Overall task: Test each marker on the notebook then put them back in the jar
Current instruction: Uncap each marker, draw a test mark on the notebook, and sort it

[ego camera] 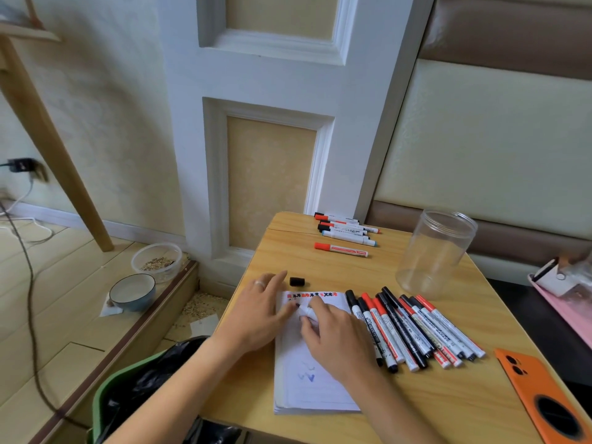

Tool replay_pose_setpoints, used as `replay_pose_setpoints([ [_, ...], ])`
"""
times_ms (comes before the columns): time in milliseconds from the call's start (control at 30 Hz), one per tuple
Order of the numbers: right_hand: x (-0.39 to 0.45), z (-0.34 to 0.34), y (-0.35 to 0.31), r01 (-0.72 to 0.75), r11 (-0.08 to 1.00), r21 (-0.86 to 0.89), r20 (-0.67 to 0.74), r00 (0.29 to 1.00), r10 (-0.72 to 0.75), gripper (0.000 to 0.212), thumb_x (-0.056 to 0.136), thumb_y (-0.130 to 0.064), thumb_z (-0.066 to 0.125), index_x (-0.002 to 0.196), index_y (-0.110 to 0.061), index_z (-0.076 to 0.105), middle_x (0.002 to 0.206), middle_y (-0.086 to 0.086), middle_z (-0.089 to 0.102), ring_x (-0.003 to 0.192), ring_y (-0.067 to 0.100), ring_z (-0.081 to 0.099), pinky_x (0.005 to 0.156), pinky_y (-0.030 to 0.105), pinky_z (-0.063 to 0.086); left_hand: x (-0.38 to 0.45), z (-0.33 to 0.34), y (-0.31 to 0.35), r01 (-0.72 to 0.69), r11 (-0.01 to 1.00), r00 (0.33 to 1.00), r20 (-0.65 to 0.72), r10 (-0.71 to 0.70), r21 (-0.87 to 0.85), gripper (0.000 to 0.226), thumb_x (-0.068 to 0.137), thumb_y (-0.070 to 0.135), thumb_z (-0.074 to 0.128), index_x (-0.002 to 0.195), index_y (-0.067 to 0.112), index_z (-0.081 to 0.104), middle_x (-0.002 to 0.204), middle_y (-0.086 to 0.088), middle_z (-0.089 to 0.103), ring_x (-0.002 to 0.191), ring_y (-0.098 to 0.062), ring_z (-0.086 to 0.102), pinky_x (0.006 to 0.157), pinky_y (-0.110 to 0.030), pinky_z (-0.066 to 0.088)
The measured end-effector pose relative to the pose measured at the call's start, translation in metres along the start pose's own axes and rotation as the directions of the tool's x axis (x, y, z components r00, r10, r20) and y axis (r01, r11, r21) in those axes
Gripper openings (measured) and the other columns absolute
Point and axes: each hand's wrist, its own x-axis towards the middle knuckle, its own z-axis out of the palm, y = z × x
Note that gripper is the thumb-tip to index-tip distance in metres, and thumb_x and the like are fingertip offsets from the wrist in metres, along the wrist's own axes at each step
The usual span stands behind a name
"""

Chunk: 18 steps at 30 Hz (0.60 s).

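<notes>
A white notebook [312, 386] lies open on the wooden table [336, 270], with blue scribbles low on the page. My right hand [336, 341] grips a white marker [306, 313], its tip down on the upper part of the page. My left hand [259, 310] rests flat on the notebook's left edge with fingers spread. A loose black cap [297, 281] lies just beyond the notebook. Several red and black capped markers [413, 328] are fanned out to the right. More markers [347, 230] lie at the table's far edge. The clear jar [435, 251] stands upright and empty.
An orange phone [541, 395] lies at the table's near right corner. A pink tray [573, 306] with small items sits off to the right. Left of the table stand a green bin with a black bag [134, 389], a bowl [133, 291] and a plastic tub [157, 261] on the floor.
</notes>
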Motion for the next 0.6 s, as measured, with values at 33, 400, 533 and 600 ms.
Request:
replay_pose_setpoints([
  [33, 0.001, -0.002, -0.001, -0.014, 1.000, 0.020, -0.011, 1.000, 0.014, 0.028, 0.105, -0.047, 0.042, 0.123, -0.026, 0.048, 0.095, -0.004, 0.069, 0.081, 0.024, 0.068, 0.062, 0.033, 0.038, -0.011, 0.002, 0.002, 0.011, 0.999, 1.000, 0.020, -0.012, 0.045, 0.075, 0.099, 0.067, 0.036, 0.162, 0.035, 0.012, 0.165, 0.003, 0.023, 0.150, -0.018, 0.022, 0.123, -0.036, 0.019],
  [400, 0.011, -0.015, 0.005, -0.156, 0.879, 0.450, -0.129, 0.963, 0.237, 0.023, 0.100, -0.009, 0.056, 0.107, -0.028, 0.045, 0.083, -0.010, 0.056, 0.065, 0.013, 0.057, 0.053, 0.031, 0.045, -0.033, 0.010, 0.002, -0.022, 0.957, 0.999, 0.050, 0.008, 0.288, 0.089, 0.093, 0.082, 0.021, 0.163, 0.032, 0.002, 0.171, 0.004, 0.003, 0.156, -0.013, -0.011, 0.126, -0.037, -0.009],
  [533, 0.039, -0.030, 0.008, -0.367, 0.214, 0.905, 0.249, 0.867, 0.431, 0.032, 0.104, 0.000, 0.047, 0.105, -0.019, 0.073, 0.101, 0.008, 0.069, 0.082, 0.021, 0.070, 0.077, 0.036, 0.061, -0.033, 0.011, 0.003, -0.018, 0.949, 0.999, 0.050, 0.002, 0.315, 0.089, 0.094, 0.082, 0.019, 0.163, 0.030, 0.001, 0.171, 0.004, 0.001, 0.156, -0.013, -0.012, 0.126, -0.038, -0.010],
  [600, 0.051, -0.030, 0.013, -0.382, -0.071, 0.922, 0.378, 0.842, 0.386, 0.043, 0.101, 0.009, 0.041, 0.115, -0.013, 0.075, 0.100, 0.013, 0.072, 0.086, 0.024, 0.070, 0.081, 0.038, 0.061, -0.033, 0.011, 0.003, -0.016, 0.947, 0.999, 0.046, 0.001, 0.321, 0.089, 0.094, 0.082, 0.018, 0.163, 0.030, 0.002, 0.171, 0.003, 0.002, 0.156, -0.014, -0.012, 0.126, -0.038, -0.010],
])
